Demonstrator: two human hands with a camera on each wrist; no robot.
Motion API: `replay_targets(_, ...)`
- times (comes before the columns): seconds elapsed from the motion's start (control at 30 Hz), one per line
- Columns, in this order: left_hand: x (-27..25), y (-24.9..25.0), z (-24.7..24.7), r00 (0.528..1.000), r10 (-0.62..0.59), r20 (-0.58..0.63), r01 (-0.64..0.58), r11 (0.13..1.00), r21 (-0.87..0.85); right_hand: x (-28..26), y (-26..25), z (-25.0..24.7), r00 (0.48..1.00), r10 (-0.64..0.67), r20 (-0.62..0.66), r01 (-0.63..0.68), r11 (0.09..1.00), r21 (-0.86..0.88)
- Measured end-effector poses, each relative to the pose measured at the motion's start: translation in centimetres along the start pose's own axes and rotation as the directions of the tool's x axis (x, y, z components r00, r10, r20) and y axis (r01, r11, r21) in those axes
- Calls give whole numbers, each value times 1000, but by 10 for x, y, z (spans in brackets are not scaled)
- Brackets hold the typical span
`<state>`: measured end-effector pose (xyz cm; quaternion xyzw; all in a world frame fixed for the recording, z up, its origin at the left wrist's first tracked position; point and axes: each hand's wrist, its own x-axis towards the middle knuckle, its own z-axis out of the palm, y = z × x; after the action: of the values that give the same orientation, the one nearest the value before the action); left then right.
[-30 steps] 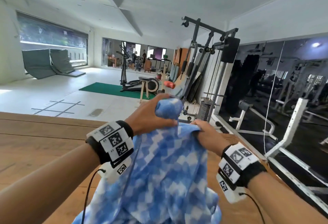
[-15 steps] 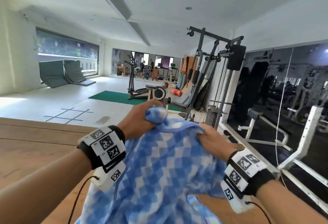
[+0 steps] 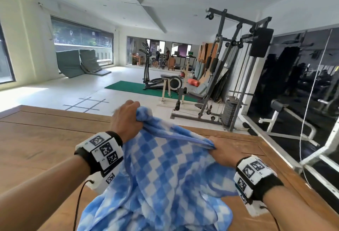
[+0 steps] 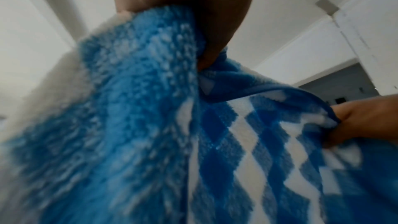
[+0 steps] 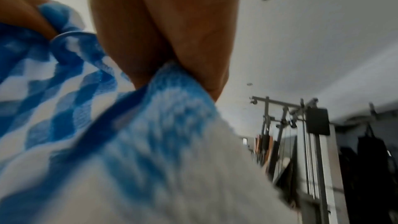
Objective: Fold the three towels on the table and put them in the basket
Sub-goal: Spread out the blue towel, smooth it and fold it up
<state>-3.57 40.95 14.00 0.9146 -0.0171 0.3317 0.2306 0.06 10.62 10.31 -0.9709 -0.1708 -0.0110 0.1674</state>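
A blue-and-white checked towel (image 3: 161, 172) hangs between my two hands over the wooden table (image 3: 42, 139). My left hand (image 3: 126, 119) grips a bunched end of its top edge, held highest. My right hand (image 3: 222, 151) pinches the same edge further right and lower. The left wrist view shows the towel (image 4: 226, 139) bunched in my left hand (image 4: 206, 23), with my right hand (image 4: 364, 122) pinching the hem at the right. From the right wrist, my right hand (image 5: 168, 37) grips the towel (image 5: 107, 125), my left hand (image 5: 23, 14) at top left. No other towel or basket is in view.
The table's far edge (image 3: 82, 115) and right edge (image 3: 275, 157) border a gym floor. A weight machine (image 3: 229, 76) and a mirror wall (image 3: 302, 93) stand to the right. An elliptical trainer (image 3: 157, 76) sits on a green mat beyond.
My hands have drawn apart along the towel's top edge. The right hand has sunk and moved right; the left still holds the bunched end high. The head view tilted down, showing more table.
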Motion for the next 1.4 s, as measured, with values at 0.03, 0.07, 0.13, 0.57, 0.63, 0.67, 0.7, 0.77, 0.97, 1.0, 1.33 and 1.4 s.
replay_targets(0.03, -4, -7, 2, 999, -31, 31, 32, 999, -38, 3, 4, 4, 999, -4, -47, 8, 997, 79)
replay_targets(0.07, -10, -13, 4, 996, -60, 65, 64, 996, -62, 4, 3, 8, 994, -22, -107, 40, 985, 167)
replay_targets(0.13, -24, -26, 6, 985, -111, 133, 123, 989, -85, 7, -4, 15, 980, -66, -190, 122, 947, 297)
replay_targets(0.57, -130, -98, 7, 640, -61, 766, 58, 998, 32, -36, -57, 104, 986, -147, 74, 111, 926, 361)
replay_targets(0.63, -146, -108, 9, 582, -39, 812, -89, 990, 111, -46, -63, 124, 986, -131, 104, 89, 938, 334)
replay_targets(0.67, -155, -113, 11, 536, -39, 843, -165, 975, 150, -52, -68, 132, 980, -111, 167, 57, 952, 301)
replay_targets(0.7, -163, -117, 14, 499, -35, 866, -224, 960, 167, -59, -71, 141, 966, -99, 240, 39, 969, 243)
replay_targets(0.77, -179, -122, 16, 431, 15, 902, -316, 939, 135, -73, -77, 163, 929, -65, 365, 52, 998, 46)
replay_targets(0.97, -221, -119, 11, 356, 91, 930, -322, 946, 30, -130, -101, 205, 911, 88, 402, -47, 993, -112)
replay_targets(1.0, -224, -122, 10, 329, 73, 942, -273, 962, 21, -137, -106, 206, 929, 48, 366, -37, 999, -38)
replay_targets(1.33, -228, -139, -25, 264, -135, 955, -238, 950, 200, -155, -156, 222, 875, 155, 459, -92, 983, -158)
replay_targets(1.4, -229, -145, -33, 216, -153, 964, -325, 920, 219, -156, -173, 227, 849, 194, 492, -92, 970, -224)
